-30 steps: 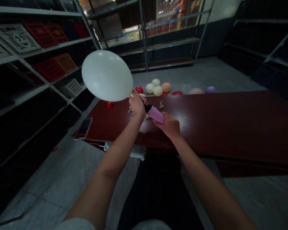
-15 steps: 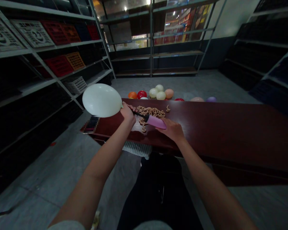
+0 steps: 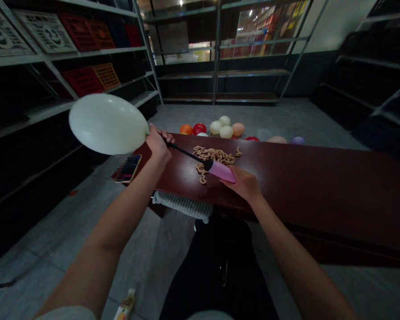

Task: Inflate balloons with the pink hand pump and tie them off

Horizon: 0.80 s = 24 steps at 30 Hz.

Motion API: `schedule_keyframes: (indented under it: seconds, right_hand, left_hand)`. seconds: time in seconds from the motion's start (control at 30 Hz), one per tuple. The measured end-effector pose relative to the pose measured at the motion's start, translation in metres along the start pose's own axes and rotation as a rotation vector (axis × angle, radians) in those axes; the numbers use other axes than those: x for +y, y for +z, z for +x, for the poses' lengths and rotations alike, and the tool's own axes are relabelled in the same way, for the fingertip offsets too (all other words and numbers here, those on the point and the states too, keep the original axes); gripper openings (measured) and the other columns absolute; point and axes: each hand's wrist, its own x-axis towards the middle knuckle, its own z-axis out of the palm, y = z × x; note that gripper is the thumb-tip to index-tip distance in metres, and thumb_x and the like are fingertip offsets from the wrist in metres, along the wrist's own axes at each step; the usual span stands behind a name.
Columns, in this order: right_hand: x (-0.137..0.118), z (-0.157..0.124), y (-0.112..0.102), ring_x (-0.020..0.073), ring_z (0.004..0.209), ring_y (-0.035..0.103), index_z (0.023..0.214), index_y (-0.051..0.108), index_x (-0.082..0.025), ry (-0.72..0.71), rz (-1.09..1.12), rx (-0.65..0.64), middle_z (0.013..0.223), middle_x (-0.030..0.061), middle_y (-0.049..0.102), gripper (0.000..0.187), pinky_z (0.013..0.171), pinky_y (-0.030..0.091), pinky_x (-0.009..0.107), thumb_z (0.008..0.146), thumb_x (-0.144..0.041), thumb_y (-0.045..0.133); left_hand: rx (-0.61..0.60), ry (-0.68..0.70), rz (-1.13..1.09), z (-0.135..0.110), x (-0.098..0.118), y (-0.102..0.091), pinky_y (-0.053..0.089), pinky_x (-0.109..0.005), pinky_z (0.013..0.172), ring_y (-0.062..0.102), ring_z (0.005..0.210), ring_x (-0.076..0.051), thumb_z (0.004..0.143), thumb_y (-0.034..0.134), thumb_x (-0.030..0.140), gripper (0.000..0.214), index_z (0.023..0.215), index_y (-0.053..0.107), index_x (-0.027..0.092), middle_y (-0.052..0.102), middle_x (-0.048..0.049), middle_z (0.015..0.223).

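A large pale green-white balloon [image 3: 108, 123] swells out to the left of my left hand [image 3: 159, 146], its neck pinched in the fingers around the nozzle end of a hand pump. My right hand [image 3: 243, 183] grips the pink barrel of the balloon pump [image 3: 222, 170]. Between the hands a long stretch of the pump's black rod shows. Behind the pump, a heap of loose tan balloons [image 3: 216, 154], long and uninflated, lies on the dark red-brown table [image 3: 306, 186].
A phone [image 3: 129, 168] lies at the table's left end. Several inflated balloons [image 3: 226, 131] rest on the floor beyond the far edge. Ribbed grey cloth [image 3: 183, 206] hangs under the near edge. Shelves with crates [image 3: 83, 80] stand to the left. A bottle [image 3: 126, 304] is on the floor.
My left hand has moved left, away from the right, drawing out more of the black rod. The balloon has moved left with it and looks larger.
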Motion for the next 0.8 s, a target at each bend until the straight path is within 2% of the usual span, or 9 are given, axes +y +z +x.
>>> schedule_keyframes:
  seconds: [0.1, 0.2, 0.3, 0.4, 0.5, 0.6, 0.7, 0.8]
  right_hand:
    - [0.003, 0.001, 0.002, 0.0252, 0.083, 0.073, 0.121, 0.065, -0.017, 0.061, -0.012, 0.051, 0.105, 0.0119, 0.077, 0.050, 0.069, 0.049, 0.033, 0.088, -0.054, 0.066]
    - [0.008, 0.000, 0.002, 0.0261, 0.082, 0.072, 0.121, 0.064, -0.014, 0.140, -0.015, 0.093, 0.103, 0.0139, 0.076, 0.051, 0.068, 0.048, 0.033, 0.090, -0.055, 0.064]
    - [0.011, 0.000, 0.003, 0.0260, 0.079, 0.072, 0.121, 0.062, -0.014, 0.196, -0.010, 0.083, 0.098, 0.0135, 0.076, 0.051, 0.065, 0.046, 0.032, 0.091, -0.057, 0.059]
    - [0.013, -0.001, 0.004, 0.0258, 0.076, 0.071, 0.120, 0.061, -0.015, 0.240, -0.013, 0.079, 0.094, 0.0129, 0.076, 0.052, 0.063, 0.044, 0.031, 0.093, -0.059, 0.055]
    - [0.013, 0.000, 0.005, 0.0258, 0.075, 0.070, 0.120, 0.061, -0.014, 0.280, -0.029, 0.090, 0.091, 0.0126, 0.076, 0.053, 0.061, 0.042, 0.031, 0.094, -0.060, 0.053]
    - [0.013, 0.001, 0.005, 0.0257, 0.074, 0.071, 0.117, 0.062, -0.014, 0.297, -0.046, 0.098, 0.092, 0.0125, 0.076, 0.052, 0.060, 0.041, 0.030, 0.093, -0.059, 0.054]
    - [0.012, 0.002, 0.005, 0.0254, 0.075, 0.071, 0.116, 0.064, -0.014, 0.287, -0.060, 0.106, 0.092, 0.0123, 0.076, 0.050, 0.060, 0.040, 0.030, 0.092, -0.057, 0.058]
    - [0.011, 0.002, 0.004, 0.0248, 0.077, 0.072, 0.115, 0.065, -0.015, 0.237, -0.051, 0.104, 0.095, 0.0113, 0.077, 0.048, 0.061, 0.040, 0.030, 0.089, -0.055, 0.062]
  left_hand:
    - [-0.090, 0.070, -0.035, -0.010, -0.003, 0.033, 0.024, -0.021, 0.039, 0.028, 0.034, -0.006, 0.100, 0.052, 0.049, 0.047, 0.067, 0.032, 0.021, 0.029, 0.0085, 0.047]
    - [-0.119, 0.135, -0.023, -0.017, -0.015, 0.065, 0.020, -0.023, 0.039, 0.026, 0.034, -0.007, 0.106, 0.042, 0.040, 0.047, 0.065, 0.029, 0.022, 0.027, 0.0070, 0.045]
    - [-0.162, 0.116, 0.030, -0.023, -0.035, 0.089, 0.020, -0.024, 0.040, 0.026, 0.036, -0.007, 0.106, 0.043, 0.041, 0.047, 0.064, 0.029, 0.022, 0.027, 0.0064, 0.046]
    - [-0.211, 0.072, 0.070, -0.034, -0.065, 0.102, 0.022, -0.023, 0.040, 0.026, 0.036, -0.006, 0.103, 0.047, 0.047, 0.049, 0.065, 0.032, 0.022, 0.027, 0.0065, 0.048]
    - [-0.247, 0.022, 0.134, -0.052, -0.099, 0.102, 0.023, -0.023, 0.037, 0.028, 0.033, -0.007, 0.102, 0.047, 0.050, 0.052, 0.061, 0.033, 0.022, 0.027, 0.0061, 0.045]
    - [-0.262, -0.037, 0.194, -0.065, -0.125, 0.095, 0.023, -0.024, 0.034, 0.030, 0.031, -0.008, 0.103, 0.046, 0.047, 0.055, 0.055, 0.032, 0.023, 0.029, 0.0051, 0.041]
    - [-0.233, -0.076, 0.170, -0.067, -0.135, 0.083, 0.025, -0.022, 0.034, 0.032, 0.030, -0.008, 0.102, 0.046, 0.049, 0.057, 0.054, 0.033, 0.022, 0.029, 0.0054, 0.039]
    - [-0.218, -0.117, 0.136, -0.060, -0.131, 0.065, 0.027, -0.021, 0.034, 0.033, 0.030, -0.007, 0.102, 0.046, 0.050, 0.057, 0.054, 0.033, 0.022, 0.030, 0.0055, 0.039]
